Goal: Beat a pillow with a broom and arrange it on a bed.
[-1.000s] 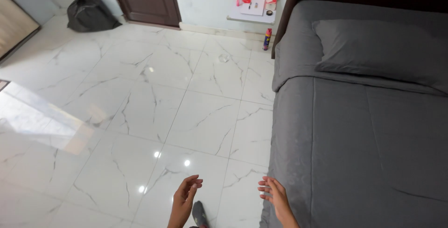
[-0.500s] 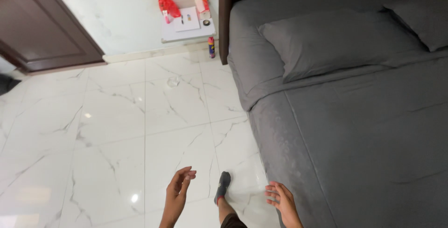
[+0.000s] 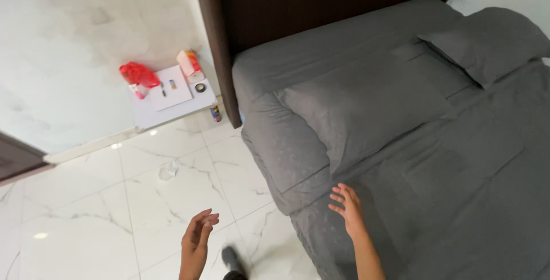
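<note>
My left hand (image 3: 197, 238) hangs over the white marble floor (image 3: 114, 200) with its fingers apart and nothing in it. My right hand (image 3: 348, 206) is spread open just above the edge of the grey bed cover (image 3: 447, 165), near the lower end of a grey pillow (image 3: 366, 105). A second grey pillow (image 3: 492, 39) lies at the far right of the bed. My dark-socked foot (image 3: 232, 257) shows between the hands.
A dark wooden headboard (image 3: 321, 5) stands behind the bed. A white bedside table (image 3: 172, 99) by the wall carries a red bag (image 3: 137, 75), a box and small items. A small can (image 3: 215, 112) stands on the floor beside it. A crumpled clear wrapper (image 3: 168, 171) lies on the tiles.
The view has swung right and closer to the bed. The bedside table and headboard now fill the upper frame, and my right hand has moved from over the floor to over the bed cover.
</note>
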